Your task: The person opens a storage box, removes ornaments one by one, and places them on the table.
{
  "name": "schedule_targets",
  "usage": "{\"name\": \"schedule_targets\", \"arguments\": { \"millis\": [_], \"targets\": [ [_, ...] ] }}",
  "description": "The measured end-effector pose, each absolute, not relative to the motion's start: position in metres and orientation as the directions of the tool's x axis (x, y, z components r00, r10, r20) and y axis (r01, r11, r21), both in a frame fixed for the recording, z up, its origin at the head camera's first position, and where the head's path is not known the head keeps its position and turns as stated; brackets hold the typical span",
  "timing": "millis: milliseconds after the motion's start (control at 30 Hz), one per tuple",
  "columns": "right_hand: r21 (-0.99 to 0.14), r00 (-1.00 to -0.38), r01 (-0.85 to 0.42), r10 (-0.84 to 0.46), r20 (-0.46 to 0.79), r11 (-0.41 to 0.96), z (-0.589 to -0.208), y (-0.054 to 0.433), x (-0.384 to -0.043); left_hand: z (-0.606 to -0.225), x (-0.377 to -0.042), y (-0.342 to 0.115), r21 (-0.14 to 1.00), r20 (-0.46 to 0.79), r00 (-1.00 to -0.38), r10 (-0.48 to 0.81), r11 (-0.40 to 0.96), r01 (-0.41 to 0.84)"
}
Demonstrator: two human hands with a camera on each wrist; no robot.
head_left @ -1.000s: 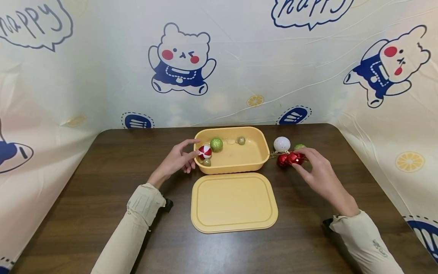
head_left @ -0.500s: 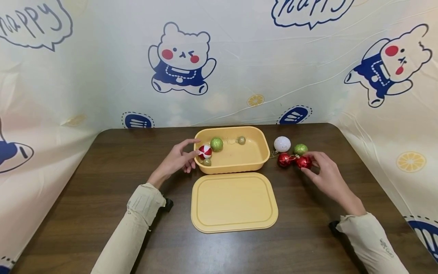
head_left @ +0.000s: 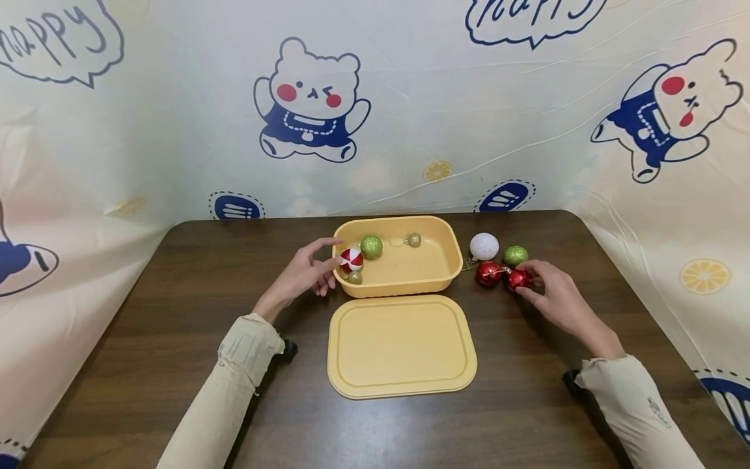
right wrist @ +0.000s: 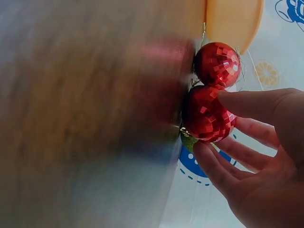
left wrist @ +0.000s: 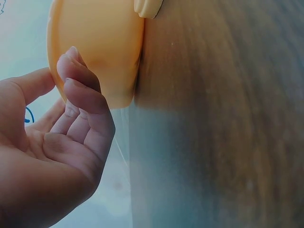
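My left hand [head_left: 335,254] rests against the left rim of a yellow box [head_left: 451,260], fingers loosely curled [left wrist: 71,90], holding nothing. Inside the box lie a red-and-white ball [head_left: 351,259], a green glitter ball [head_left: 371,247] and two small gold balls [head_left: 413,240]. To the right of the box, my right hand [head_left: 527,281] pinches a faceted red ball [head_left: 518,279] on the table between thumb and fingers [right wrist: 237,102]. That ball [right wrist: 202,111] touches a second red ball [head_left: 489,273] [right wrist: 217,64].
The yellow lid [head_left: 401,345] lies flat in front of the box. A white ball [head_left: 483,246] and another green glitter ball [head_left: 515,255] sit behind the red ones. The dark wood table [head_left: 176,312] is enclosed by a cartoon-print cloth [head_left: 375,98] at the back and sides.
My right hand has slid the faceted red ball a little to the right and toward me, off the other red ball's front. The left hand has stayed put.
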State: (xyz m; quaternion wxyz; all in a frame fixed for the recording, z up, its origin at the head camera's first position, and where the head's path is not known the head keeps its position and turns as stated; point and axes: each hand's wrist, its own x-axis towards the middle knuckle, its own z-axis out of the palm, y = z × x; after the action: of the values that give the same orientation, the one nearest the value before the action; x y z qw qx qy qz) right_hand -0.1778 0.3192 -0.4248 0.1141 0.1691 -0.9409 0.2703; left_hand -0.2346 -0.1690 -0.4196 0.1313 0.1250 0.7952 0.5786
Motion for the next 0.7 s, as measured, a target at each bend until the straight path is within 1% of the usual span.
{"name": "schedule_targets", "arguments": {
  "millis": [267,533,700],
  "targets": [
    [-0.421,-0.901,-0.404,-0.275,0.335,0.812,-0.4249,0.3193,-0.1811,-0.4201,-0.2341,-0.1688,0.959,-0.056,-0.932,0.359,0.279,0.050],
    [-0.404,-0.923,-0.362,-0.264,0.278,0.840,-0.4198,0.3175,-0.1805,-0.4199,-0.2345,-0.1697,0.946,-0.070,-0.934,0.350,0.320,0.049],
    [-0.392,-0.926,-0.355,-0.260,0.274,0.849,-0.4160,0.3161,-0.1776,-0.4193,-0.2339,-0.1697,0.947,-0.063,-0.933,0.354,0.316,0.055]
  ]
}}
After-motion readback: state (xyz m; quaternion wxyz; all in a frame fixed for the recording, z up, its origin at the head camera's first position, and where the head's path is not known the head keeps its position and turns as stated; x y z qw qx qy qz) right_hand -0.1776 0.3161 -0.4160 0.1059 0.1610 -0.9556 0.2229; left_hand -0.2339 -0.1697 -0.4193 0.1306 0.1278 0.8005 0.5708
